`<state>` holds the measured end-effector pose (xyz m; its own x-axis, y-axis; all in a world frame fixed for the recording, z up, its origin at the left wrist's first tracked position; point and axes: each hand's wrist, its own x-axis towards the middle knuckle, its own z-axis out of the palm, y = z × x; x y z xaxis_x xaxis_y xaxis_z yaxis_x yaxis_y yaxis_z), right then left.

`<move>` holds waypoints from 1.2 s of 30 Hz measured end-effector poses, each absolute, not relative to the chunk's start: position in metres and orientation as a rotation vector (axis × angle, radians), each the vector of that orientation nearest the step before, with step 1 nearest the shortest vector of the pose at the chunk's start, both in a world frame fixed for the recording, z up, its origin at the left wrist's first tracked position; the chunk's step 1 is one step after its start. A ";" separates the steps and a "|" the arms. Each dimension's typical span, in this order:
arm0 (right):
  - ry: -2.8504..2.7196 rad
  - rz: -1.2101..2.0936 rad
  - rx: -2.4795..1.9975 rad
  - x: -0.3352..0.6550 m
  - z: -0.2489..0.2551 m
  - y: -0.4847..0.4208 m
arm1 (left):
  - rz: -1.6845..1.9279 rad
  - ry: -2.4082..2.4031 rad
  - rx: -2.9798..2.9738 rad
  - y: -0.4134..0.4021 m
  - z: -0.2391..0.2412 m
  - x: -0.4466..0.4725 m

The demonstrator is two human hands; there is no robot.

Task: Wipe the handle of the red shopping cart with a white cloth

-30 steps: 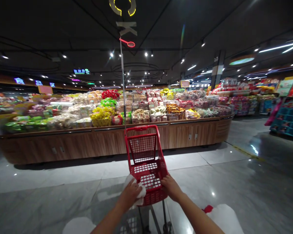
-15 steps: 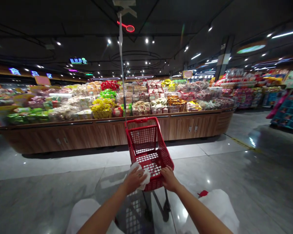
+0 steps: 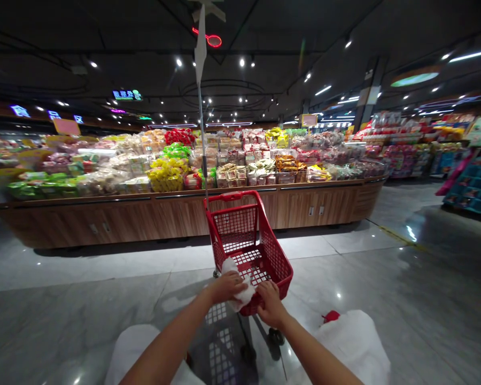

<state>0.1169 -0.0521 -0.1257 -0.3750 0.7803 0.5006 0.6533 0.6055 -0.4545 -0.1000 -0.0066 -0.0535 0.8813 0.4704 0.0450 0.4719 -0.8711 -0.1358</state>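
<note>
One red cart [image 3: 264, 259] points away from your hands: left hand [image 3: 225, 286] clutches one cloth [image 3: 243, 295], right hand [image 3: 271, 306] grips its rim.

My left hand [image 3: 226, 286] and right hand [image 3: 269, 307] are bare, and so are both forearms [image 3: 172, 339] behind them, right to the lower edge of view. Below my hands, on either side, plain white fabric [image 3: 356, 342] covers my legs. Beside my right forearm a small red piece [image 3: 331, 316] shows at that fabric's edge; I cannot tell what it is.
</note>
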 end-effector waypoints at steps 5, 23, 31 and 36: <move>-2.042 0.281 -1.130 0.125 -0.125 -0.056 | -0.090 -0.740 -2.913 0.021 -0.041 -0.120; -2.315 0.182 -1.510 0.067 -0.084 -0.094 | -0.392 -1.159 -3.115 -0.026 -0.022 -0.111; -2.385 0.130 -1.344 0.100 -0.079 -0.077 | -0.365 -1.434 -2.728 -0.008 -0.031 -0.099; -2.477 0.120 -1.308 0.123 -0.075 -0.056 | -0.538 -1.499 -2.720 0.001 -0.042 -0.088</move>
<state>0.1227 -0.0562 -0.0746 -0.5202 0.8154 0.2541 0.7869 0.5732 -0.2285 -0.0877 0.0009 -0.0420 0.4893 0.8226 0.2896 0.8189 -0.5476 0.1720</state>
